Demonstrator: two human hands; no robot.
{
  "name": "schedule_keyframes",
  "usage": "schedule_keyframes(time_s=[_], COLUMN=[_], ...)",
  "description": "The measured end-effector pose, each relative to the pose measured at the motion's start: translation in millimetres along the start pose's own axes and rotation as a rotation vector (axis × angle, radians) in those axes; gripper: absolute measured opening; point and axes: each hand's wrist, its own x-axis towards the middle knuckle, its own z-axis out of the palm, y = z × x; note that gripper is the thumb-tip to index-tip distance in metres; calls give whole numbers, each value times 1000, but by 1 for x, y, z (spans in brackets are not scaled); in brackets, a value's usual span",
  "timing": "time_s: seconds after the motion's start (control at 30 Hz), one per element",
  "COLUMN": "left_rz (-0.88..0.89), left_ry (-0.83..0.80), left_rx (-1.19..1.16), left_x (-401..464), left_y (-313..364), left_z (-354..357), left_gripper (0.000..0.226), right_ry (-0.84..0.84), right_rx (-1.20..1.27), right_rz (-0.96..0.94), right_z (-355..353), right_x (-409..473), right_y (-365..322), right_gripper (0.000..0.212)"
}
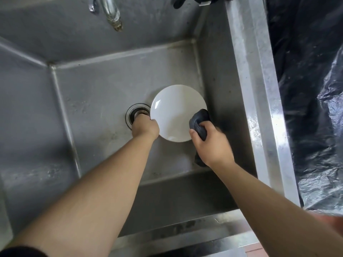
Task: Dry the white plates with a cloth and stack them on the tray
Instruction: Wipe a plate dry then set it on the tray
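Here, in the single head view, a round white ceramic plate is held over the basin of a deep stainless-steel sink, just right of the round metal drain. The left hand grips the plate's lower-left rim, fingers curled under the edge and hidden behind it. The right hand is closed round a bunched dark grey cloth, thumb pressed over the wad, with a loose tail of fabric hanging below the wrist. The cloth touches the plate's right rim, so the face to be wiped lies up and to the left of the right hand's grip, towards the drain.

By my reading, drying of this plate is in hand, and the right hand is the one placed to sweep across the face while the left steadies it. A chrome tap spout hangs above the far wall. Crumpled black plastic sheeting lies beyond the sink's right ledge. No tray and no other plates are in view, so how far the stacking has got cannot be told.
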Motion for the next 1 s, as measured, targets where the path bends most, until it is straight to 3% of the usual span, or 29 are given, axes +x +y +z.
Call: schedule_keyframes(time_s=[0.4,0.77,1.0], left_rz=[-129,-125,-132], left_ry=[5,-223,-198], left_rx=[-460,-749,-876], left_x=[-28,-73,-138], left_y=[-4,-11,-39], left_z=[-15,-65,-138], left_gripper=[16,38,41], right_ry=[26,39,-38], right_rx=[-25,-1,-38], right_rz=[28,39,11], right_z=[-3,-19,-49], right_x=[-21,-70,-117], right_y=[1,-22,-67], right_gripper=[49,55,48])
